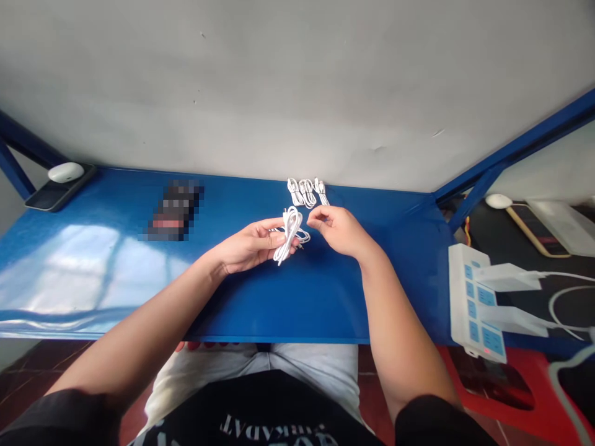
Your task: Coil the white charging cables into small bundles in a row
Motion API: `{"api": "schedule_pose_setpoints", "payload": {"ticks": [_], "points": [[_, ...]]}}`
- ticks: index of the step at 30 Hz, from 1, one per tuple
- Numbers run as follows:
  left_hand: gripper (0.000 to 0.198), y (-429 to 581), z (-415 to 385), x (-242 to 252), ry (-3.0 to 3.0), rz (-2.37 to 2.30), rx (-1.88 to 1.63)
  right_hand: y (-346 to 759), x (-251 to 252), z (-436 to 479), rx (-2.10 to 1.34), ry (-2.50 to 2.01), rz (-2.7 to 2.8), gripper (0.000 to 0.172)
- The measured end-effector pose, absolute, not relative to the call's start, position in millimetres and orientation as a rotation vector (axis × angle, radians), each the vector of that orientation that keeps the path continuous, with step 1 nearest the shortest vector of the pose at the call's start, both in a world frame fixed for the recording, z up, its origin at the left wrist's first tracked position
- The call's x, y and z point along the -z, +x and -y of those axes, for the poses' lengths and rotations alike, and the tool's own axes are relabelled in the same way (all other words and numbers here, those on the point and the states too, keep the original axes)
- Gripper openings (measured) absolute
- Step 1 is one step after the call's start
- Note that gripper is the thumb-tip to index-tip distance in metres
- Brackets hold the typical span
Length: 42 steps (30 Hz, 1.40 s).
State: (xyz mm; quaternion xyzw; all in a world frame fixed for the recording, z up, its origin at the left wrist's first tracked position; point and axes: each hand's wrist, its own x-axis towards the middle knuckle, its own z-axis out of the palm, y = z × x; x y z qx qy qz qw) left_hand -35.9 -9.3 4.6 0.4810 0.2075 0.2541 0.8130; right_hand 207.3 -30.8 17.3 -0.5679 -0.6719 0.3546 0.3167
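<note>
My left hand (251,246) is closed around a coiled white cable (289,233), held a little above the blue table (288,297). My right hand (335,229) is just to the right of that coil, fingers curled in a pinch near the cable's top end; what they pinch is too small to make out. Behind the hands, several bundled white cables (307,192) lie side by side against the grey wall.
A blurred dark object (174,210) lies at the left middle. A white mouse (66,171) rests on a dark pad at the far left. At the right, a white power strip (474,303) with plugged-in chargers overhangs the table edge; a red stool (511,384) stands below.
</note>
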Motion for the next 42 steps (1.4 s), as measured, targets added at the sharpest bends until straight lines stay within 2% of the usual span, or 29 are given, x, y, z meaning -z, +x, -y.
{"api": "schedule_pose_setpoints", "payload": {"ticks": [4, 8, 12, 15, 21, 29, 30, 33, 35, 42], "points": [[0.034, -34.4, 5.7, -5.0, 1.031, -0.509, -0.652, 225.2, -13.4, 23.5, -0.812, -1.566, 1.671, 0.02], [0.036, -33.8, 0.1, 1.6, 1.117, -0.643, -0.813, 246.2, -4.8, 13.9, -0.588, -1.725, 1.335, 0.02], [0.029, -37.6, 2.7, 7.6, 1.633, -0.743, -0.888, 264.2, 11.6, 2.4, -0.366, -1.889, 1.056, 0.018], [0.025, -39.8, 8.6, 6.1, 2.123, -0.625, -0.827, 271.7, 24.2, -4.9, -0.283, -1.962, 1.02, 0.014], [0.023, -40.6, 6.3, 7.6, 2.405, -0.421, -0.648, 278.5, 36.9, -11.5, -0.213, -2.042, 0.957, 0.012], [0.018, -38.2, 4.8, 19.5, 2.599, -0.769, -0.718, 275.9, 34.0, -11.2, -0.238, -2.028, 0.978, 0.018], [0.022, -38.5, 4.3, 19.4, 2.594, -0.789, -0.728, 273.5, 32.6, -10.7, -0.214, -2.004, 1.005, 0.02], [0.056, -41.0, -1.0, 19.5, 2.501, -0.767, -0.696, 261.5, 30.0, -9.6, -0.122, -1.911, 1.157, 0.025], [0.071, -43.0, -5.5, 20.1, 2.414, -0.789, -0.617, 251.0, 31.0, -9.9, -0.108, -1.838, 1.302, 0.027], [0.055, -38.9, 1.9, 17.1, 2.44, -0.947, -0.482, 232.7, 36.2, -12.8, -0.213, -1.801, 1.587, 0.029]]}}
